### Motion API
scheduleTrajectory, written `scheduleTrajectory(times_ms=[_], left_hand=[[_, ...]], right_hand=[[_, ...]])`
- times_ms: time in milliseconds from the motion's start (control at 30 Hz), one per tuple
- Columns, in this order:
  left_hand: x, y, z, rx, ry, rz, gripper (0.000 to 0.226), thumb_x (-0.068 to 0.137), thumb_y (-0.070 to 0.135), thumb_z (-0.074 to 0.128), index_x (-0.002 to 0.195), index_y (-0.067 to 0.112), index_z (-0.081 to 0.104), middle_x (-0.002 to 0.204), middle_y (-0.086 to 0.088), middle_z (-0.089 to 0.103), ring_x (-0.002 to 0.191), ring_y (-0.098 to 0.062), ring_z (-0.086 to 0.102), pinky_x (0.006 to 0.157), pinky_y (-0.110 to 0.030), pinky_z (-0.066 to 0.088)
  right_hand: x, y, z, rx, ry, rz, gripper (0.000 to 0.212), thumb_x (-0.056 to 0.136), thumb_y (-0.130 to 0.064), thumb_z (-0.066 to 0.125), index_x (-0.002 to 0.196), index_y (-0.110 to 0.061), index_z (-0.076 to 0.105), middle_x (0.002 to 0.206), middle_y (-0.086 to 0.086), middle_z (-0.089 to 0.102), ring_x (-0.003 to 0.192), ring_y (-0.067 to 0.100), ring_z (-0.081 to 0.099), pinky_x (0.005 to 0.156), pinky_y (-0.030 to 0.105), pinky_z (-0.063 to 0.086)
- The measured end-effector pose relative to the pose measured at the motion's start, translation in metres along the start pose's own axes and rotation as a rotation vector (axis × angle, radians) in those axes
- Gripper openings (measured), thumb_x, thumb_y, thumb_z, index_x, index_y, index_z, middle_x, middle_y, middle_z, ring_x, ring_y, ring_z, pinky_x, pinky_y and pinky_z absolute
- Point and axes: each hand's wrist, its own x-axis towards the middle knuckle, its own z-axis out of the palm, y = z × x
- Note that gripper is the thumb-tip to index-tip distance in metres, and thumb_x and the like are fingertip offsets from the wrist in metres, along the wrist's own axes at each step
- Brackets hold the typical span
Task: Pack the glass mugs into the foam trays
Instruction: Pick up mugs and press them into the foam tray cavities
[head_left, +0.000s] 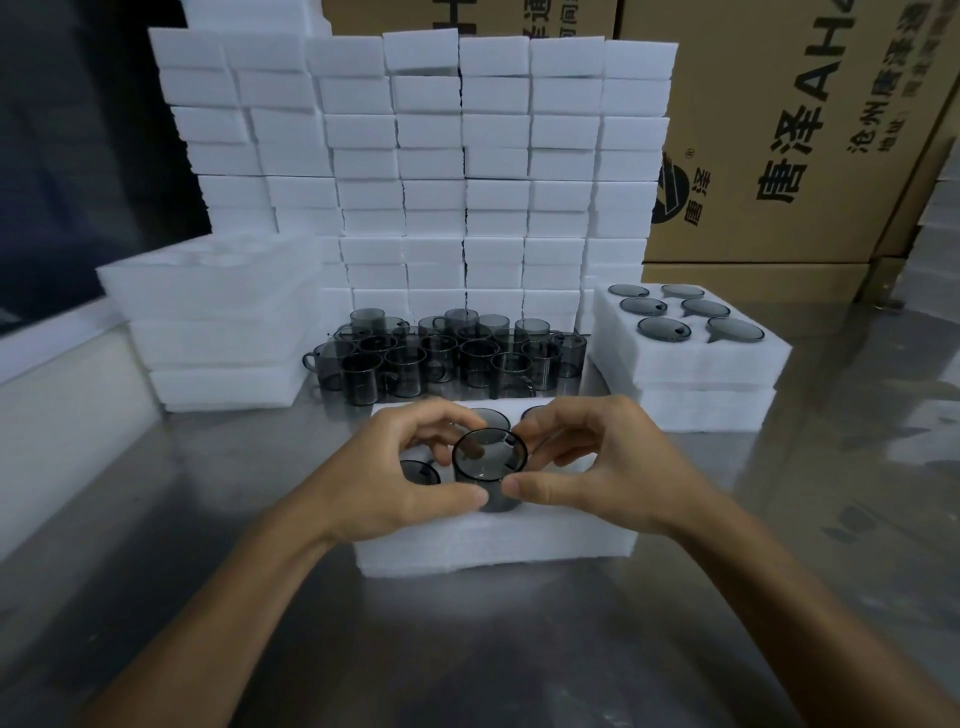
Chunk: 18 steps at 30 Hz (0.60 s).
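Between the two hands, a smoky glass mug (489, 467) stands upright over the near foam tray (493, 540), its lower part sunk into a tray pocket. Left hand (405, 478) grips the mug's left side, thumb on the near wall, fingers curled round the far rim. Right hand (597, 467) grips the right side the same way, thumb tip meeting the left thumb at the mug's near face. Both hands closed on the one mug. Just left of the left hand's fingers, a seated mug (420, 473) shows only its rim in a pocket; beyond the fingers two more rims sit in the back row, partly hidden. Further beyond both hands, a cluster of loose mugs (447, 353) stands upright on the steel table (208, 519). Right of the right hand and further back, a filled tray (691, 338) tops a short stack, six mug rims flush in it. Left of the left hand, a stack of empty trays (218, 322). Behind everything, a wall of white foam blocks (415, 156), then cardboard cartons (805, 130).
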Motion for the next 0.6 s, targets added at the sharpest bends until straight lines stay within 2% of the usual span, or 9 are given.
scheduleTrajectory(times_ms=[133, 267, 333, 467, 600], left_hand=[[0.0006, 0.0004, 0.0008, -0.004, 0.01, 0.0, 0.051, 0.065, 0.038, 0.084, 0.112, 0.034, 0.066, 0.109, 0.006, 0.07, 0.108, -0.017, 0.063, 0.099, -0.041, 0.05], [0.0007, 0.002, 0.0022, 0.016, 0.025, 0.003, 0.053, 0.06, 0.044, 0.084, 0.109, 0.033, 0.068, 0.104, 0.007, 0.07, 0.101, -0.016, 0.064, 0.095, -0.042, 0.052], [0.0005, 0.003, 0.0025, 0.048, 0.033, 0.007, 0.054, 0.057, 0.049, 0.081, 0.107, 0.035, 0.068, 0.1, 0.013, 0.069, 0.094, -0.009, 0.063, 0.092, -0.035, 0.053], [0.0005, 0.0053, 0.0045, 0.081, 0.062, 0.021, 0.053, 0.053, 0.049, 0.079, 0.102, 0.033, 0.07, 0.083, 0.024, 0.063, 0.078, -0.001, 0.056, 0.073, -0.016, 0.047], [0.0004, 0.0057, 0.0073, 0.106, 0.121, 0.039, 0.051, 0.049, 0.049, 0.078, 0.097, 0.032, 0.07, 0.083, 0.02, 0.064, 0.076, -0.006, 0.058, 0.07, -0.017, 0.047]], right_hand=[[0.0006, 0.0011, -0.0003, -0.016, -0.01, -0.006, 0.056, 0.059, -0.064, 0.08, 0.099, -0.026, 0.075, 0.09, -0.015, 0.075, 0.084, 0.001, 0.071, 0.08, 0.027, 0.057], [0.0003, 0.0024, -0.0006, -0.041, -0.017, -0.02, 0.043, 0.063, -0.057, 0.083, 0.095, -0.028, 0.077, 0.087, -0.016, 0.075, 0.083, 0.0, 0.071, 0.076, 0.021, 0.053], [0.0006, 0.0023, -0.0008, -0.059, -0.028, -0.031, 0.038, 0.066, -0.053, 0.084, 0.095, -0.029, 0.077, 0.086, -0.017, 0.075, 0.084, 0.0, 0.071, 0.076, 0.021, 0.053], [0.0016, 0.0015, -0.0033, -0.106, -0.052, -0.052, 0.039, 0.068, -0.055, 0.082, 0.097, -0.029, 0.078, 0.087, -0.018, 0.074, 0.086, 0.0, 0.07, 0.078, 0.027, 0.056], [0.0016, 0.0023, -0.0039, -0.136, -0.075, -0.068, 0.038, 0.071, -0.054, 0.081, 0.1, -0.031, 0.076, 0.089, -0.021, 0.074, 0.087, -0.003, 0.069, 0.075, 0.023, 0.055]])
